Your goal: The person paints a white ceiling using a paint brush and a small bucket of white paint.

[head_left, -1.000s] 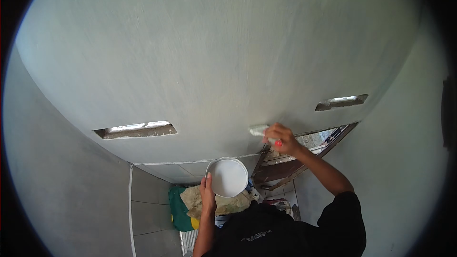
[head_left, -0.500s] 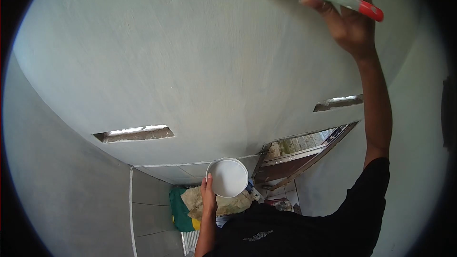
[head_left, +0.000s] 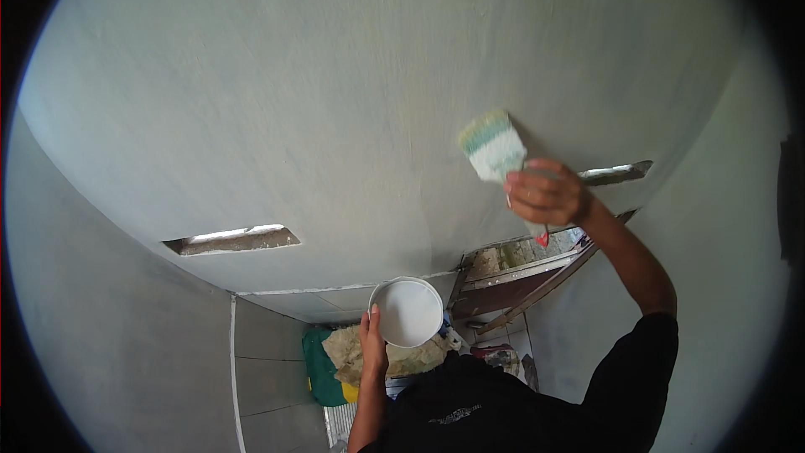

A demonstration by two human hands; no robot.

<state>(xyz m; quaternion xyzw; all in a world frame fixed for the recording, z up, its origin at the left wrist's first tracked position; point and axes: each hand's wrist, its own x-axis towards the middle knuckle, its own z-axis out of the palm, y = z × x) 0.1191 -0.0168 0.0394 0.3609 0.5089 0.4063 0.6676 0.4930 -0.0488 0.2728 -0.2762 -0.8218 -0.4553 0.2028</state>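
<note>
Painting surface: a pale grey-green wall (head_left: 335, 101) fills most of the head view, bulging under the wide lens, with two narrow slots cut in it, one at lower left (head_left: 231, 240) and one at right (head_left: 616, 172).
Side walls: plain grey planes close in at left and right of the view.
Person: a black sleeve and shoulder (head_left: 503, 407) sit at the bottom edge, both forearms reaching out from them.
Right arm: raised and bent at the elbow, the forearm slanting up and left from the sleeve toward the wall.
Doorway: a wooden frame (head_left: 520, 285) shows below the wall, under the right arm.
Floor clutter: a green and yellow bundle with tan cloth (head_left: 335, 361) lies on the tiled floor beneath the bowl.
Left arm: held low and close to the body, the forearm rising nearly straight from the bottom edge.
Bowl: a round white bowl (head_left: 408, 312) of white paint, just below the wall's lower edge, well apart from the brush.
Right hand (head_left: 547, 195): fingers clamped around the brush handle, knuckles toward the camera.
Left hand (head_left: 373, 342): gripping the bowl at its lower left rim, thumb lying up along the side.
Brush (head_left: 495, 147): wide, bristles loaded white with a green band, pointing up and left against the wall; its red handle tip shows below the fist.
</note>
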